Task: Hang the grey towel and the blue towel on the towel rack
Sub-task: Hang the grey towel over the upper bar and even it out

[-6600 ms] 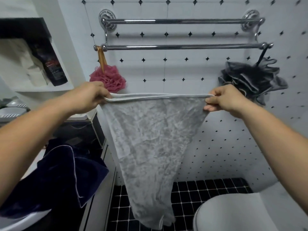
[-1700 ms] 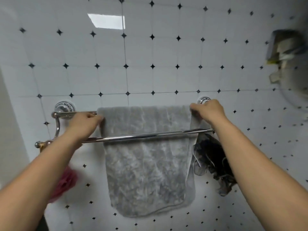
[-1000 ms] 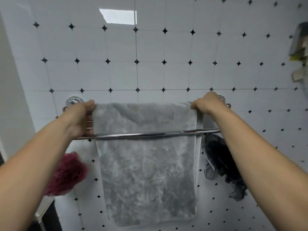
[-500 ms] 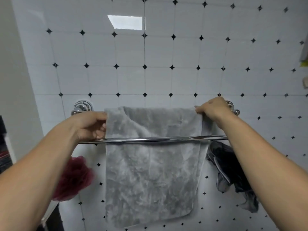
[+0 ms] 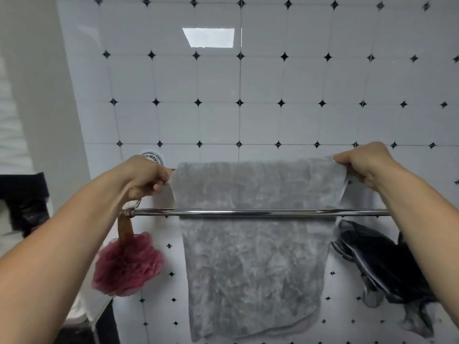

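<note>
Head view: my left hand (image 5: 146, 178) and right hand (image 5: 362, 162) pinch the grey towel's (image 5: 253, 244) top corners, draped over the towel rack's (image 5: 248, 212) back bar; uneven tugging could slide it off.

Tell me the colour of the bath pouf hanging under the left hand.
Dark pink bath pouf, seen best in the head view.

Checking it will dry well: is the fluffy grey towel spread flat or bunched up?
Spread flat: the fluffy grey towel hangs wide behind the front chrome bar, its top corners pinched by left hand and right hand.
</note>
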